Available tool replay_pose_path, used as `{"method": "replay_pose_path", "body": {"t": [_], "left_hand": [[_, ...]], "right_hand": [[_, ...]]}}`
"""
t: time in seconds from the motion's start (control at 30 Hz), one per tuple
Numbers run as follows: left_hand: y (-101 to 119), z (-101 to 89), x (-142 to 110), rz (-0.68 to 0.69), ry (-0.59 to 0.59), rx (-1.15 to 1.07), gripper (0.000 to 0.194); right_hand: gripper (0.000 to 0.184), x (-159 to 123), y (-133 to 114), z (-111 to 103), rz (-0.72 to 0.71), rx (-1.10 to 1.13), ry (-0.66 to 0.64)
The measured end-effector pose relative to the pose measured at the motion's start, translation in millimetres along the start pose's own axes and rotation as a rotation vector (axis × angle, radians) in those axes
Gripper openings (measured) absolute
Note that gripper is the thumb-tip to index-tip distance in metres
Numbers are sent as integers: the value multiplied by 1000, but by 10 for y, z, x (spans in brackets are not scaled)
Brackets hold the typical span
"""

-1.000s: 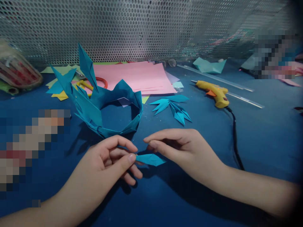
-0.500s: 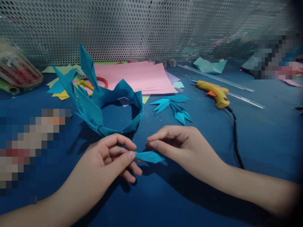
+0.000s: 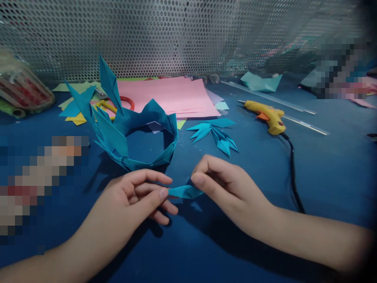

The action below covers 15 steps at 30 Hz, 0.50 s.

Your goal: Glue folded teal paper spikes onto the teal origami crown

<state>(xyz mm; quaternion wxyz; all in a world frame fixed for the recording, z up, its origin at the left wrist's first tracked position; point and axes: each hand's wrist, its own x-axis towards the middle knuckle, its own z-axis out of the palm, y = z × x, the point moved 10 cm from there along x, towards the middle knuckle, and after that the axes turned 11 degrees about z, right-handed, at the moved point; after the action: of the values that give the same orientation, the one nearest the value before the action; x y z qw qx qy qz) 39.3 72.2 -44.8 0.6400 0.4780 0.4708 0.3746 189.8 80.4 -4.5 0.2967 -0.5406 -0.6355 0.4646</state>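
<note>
A small, pointed piece of folded blue paper (image 3: 185,191) lies between my two hands, low over the table. My left hand (image 3: 141,196) pinches its left end between thumb and fingers. At its right end, my right hand (image 3: 219,181) has thumb and forefinger closed on the upper edge, covering part of that end. Just behind my left hand stands a ring-shaped blue paper crown (image 3: 153,155) with tall folded points at its left side. More folded blue paper pieces (image 3: 220,135) lie together behind my right hand.
A yellow glue gun (image 3: 265,116) with a black cord rests at the right, beside clear glue sticks (image 3: 308,125). Pink paper sheets (image 3: 171,96) and red-and-yellow-handled scissors (image 3: 129,103) lie behind the crown. A plastic jar (image 3: 25,88) stands far left, before a perforated metal panel (image 3: 182,39).
My right hand has shifted slightly right and closed on the right end of the blue paper piece, which now looks tilted up there. My left hand keeps its pinch.
</note>
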Motion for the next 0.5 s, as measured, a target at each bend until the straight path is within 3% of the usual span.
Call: {"method": "replay_pose_path", "body": {"t": [0.07, 0.23, 0.5], "left_hand": [[-11, 10, -8, 4, 1, -24, 5], [44, 81, -34, 10, -6, -82, 14], [53, 34, -12, 6, 13, 8, 25]], "right_hand": [[23, -4, -31, -5, -25, 42, 17], [30, -5, -8, 162, 11, 79, -93], [24, -43, 20, 205, 65, 60, -135]]}}
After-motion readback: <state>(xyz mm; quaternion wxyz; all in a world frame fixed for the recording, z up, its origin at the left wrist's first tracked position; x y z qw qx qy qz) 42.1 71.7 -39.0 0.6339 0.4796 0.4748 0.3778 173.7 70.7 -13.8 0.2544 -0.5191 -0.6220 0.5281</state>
